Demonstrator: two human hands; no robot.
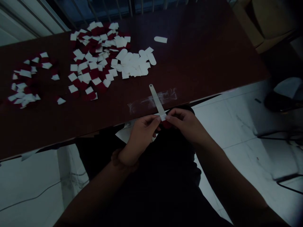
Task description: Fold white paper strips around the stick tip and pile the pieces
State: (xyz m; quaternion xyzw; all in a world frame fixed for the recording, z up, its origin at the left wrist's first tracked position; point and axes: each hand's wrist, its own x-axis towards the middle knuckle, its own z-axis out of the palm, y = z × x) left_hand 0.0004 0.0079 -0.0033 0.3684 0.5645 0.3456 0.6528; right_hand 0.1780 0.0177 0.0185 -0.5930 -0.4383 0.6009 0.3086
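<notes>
At the table's front edge, my left hand (145, 129) and my right hand (182, 121) pinch a small red and white piece (166, 123) between them, thumbs on top. A flat metal strip (156, 100) with a hole at its far end lies on the table, its near end meeting the white part of the piece. Whether the strip goes inside the piece or rests on it, I cannot tell. Whitish smears (169, 94) mark the tabletop around the strip.
Many red and white pieces (93, 65) are heaped at the table's back left, with a smaller group (25, 73) farther left. White round-ended cutouts (134, 64) lie beside the heap; one cutout (160, 39) lies apart. A cardboard box (267, 23) stands at the back right.
</notes>
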